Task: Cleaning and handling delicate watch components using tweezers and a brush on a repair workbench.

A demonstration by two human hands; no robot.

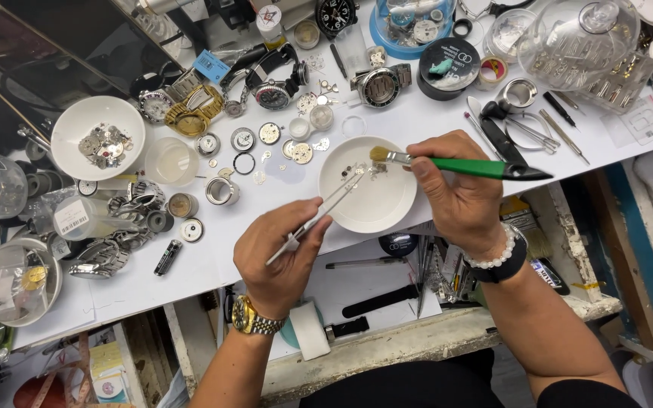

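Left hand (277,257), gold wristwatch (249,316) at the wrist, pinches steel tweezers (319,217); tips reach into a small white dish (369,185) at frame centre. Right hand (459,189), bead bracelet (493,255) on the wrist, grips a green-handled brush (455,165), bristles over the dish's upper rim. Tiny metal watch parts (364,171) lie in the dish near both tool tips. Second white bowl (97,137) with movement pieces sits upper left. Loose watches (190,109), case rings and dials scattered across the white bench (432,121) between them.
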